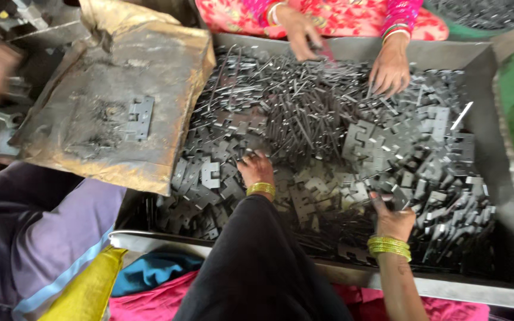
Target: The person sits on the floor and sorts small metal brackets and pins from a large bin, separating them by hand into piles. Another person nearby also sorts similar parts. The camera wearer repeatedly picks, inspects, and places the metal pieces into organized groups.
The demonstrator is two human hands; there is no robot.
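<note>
L hand (256, 169) sits mid-tray, fingers curled down onto the notched metal plates (209, 178); plates lie just to its left & under the fingertips, rod pile (304, 119) straight ahead, rods' long axes fanning away from the wearer; R hand (392, 215) near the front-right of the tray (507, 178), thumb & fingers closing on a dark plate piece (397, 199), grip partly blurred; L hand nearer the rods, R nearer the plate heap (441, 154); co-worker's hands (391, 68) work the far edge; rusty sheet (120, 101) at left carries one plate.
</note>
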